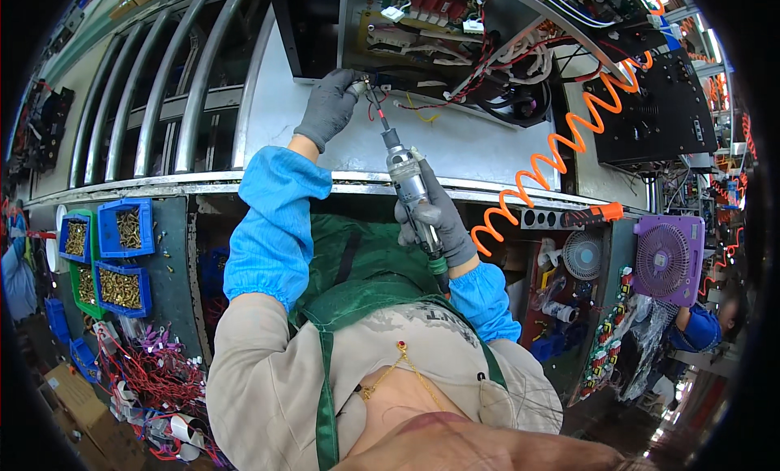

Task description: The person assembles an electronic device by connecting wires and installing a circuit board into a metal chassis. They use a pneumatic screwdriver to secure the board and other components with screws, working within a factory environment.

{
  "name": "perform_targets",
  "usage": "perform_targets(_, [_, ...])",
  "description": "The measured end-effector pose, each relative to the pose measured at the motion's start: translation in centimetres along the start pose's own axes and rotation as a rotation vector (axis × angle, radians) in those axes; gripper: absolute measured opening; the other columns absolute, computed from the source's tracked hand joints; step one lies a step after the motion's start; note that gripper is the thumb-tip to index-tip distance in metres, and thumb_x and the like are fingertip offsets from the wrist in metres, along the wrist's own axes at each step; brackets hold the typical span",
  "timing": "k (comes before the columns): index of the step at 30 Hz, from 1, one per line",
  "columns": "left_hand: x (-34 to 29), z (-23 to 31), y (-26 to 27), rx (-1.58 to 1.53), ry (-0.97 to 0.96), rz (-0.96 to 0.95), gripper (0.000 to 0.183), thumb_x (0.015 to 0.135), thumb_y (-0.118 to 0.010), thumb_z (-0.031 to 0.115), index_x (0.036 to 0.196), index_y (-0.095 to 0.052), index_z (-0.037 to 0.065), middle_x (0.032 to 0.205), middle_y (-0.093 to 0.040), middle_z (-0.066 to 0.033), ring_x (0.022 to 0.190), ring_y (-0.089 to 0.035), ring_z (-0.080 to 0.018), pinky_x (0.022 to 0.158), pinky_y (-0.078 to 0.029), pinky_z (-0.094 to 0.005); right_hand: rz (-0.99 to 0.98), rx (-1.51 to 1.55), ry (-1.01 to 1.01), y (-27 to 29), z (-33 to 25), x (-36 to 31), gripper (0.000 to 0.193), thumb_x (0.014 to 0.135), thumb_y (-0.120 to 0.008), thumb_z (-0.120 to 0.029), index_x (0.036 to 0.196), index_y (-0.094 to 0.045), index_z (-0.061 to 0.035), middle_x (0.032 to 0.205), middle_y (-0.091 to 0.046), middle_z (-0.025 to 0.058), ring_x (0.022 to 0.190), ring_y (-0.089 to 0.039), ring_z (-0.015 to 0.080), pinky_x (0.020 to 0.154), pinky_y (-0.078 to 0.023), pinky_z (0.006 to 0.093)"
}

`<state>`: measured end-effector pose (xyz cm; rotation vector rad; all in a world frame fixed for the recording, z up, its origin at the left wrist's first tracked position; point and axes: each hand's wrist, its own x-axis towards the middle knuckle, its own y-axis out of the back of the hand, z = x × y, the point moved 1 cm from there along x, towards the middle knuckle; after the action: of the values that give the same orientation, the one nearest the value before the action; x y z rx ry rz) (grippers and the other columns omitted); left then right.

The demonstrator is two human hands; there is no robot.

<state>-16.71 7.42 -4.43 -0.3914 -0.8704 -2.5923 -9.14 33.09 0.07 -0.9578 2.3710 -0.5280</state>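
Grey gloves and blue sleeve covers are on both my hands and forearms. My right hand (439,215) is wrapped round a silver inline power screwdriver (406,174). Its thin bit points up and away, toward the lower edge of an open metal chassis (370,56). By that edge my left hand (329,105) has its fingertips pinched together beside the bit's tip, near a small pale part and thin red wires. What lies between those fingertips is too small to make out. Inside the chassis are circuit boards, white connectors and bundled cables (520,97).
Metal rollers (166,97) run at the left. Blue bins (126,227) of brass-coloured screws stand on the left bench, above a tangle of red wires (166,365). A coiled orange air hose (536,170) hangs at the right, near a purple fan (668,260). Another person (699,329) sits far right.
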Motion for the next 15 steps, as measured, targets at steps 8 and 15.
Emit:
perform_targets(8, [1.5,-0.3,-1.4,0.081,-0.072,0.128,0.022,0.079,-0.054,0.005,0.1,-0.06,0.003,0.098,-0.061,-0.0213,0.09,-0.058,-0.0399,0.078,-0.048,-0.0444,-0.029,0.099,0.046,0.6,0.4,3.1,0.098,0.067,-0.068,-0.021,0.147,-0.013,-0.0245,0.081,-0.056,0.0137,0.057,-0.059,0.0183,0.047,-0.055,0.0323])
perform_targets(15, [2.8,-0.3,-4.9,0.06,0.236,0.292,0.02,0.082,-0.054,0.013,0.098,-0.059,0.003,0.091,-0.061,-0.0243,0.087,-0.058,-0.0433,0.075,-0.047,-0.0473,-0.017,0.087,0.068,1.7,-0.2,6.0,0.094,0.07,-0.065,-0.017,0.147,-0.013,-0.0244,0.078,-0.057,0.014,0.052,-0.059,0.02,0.046,-0.055,0.034])
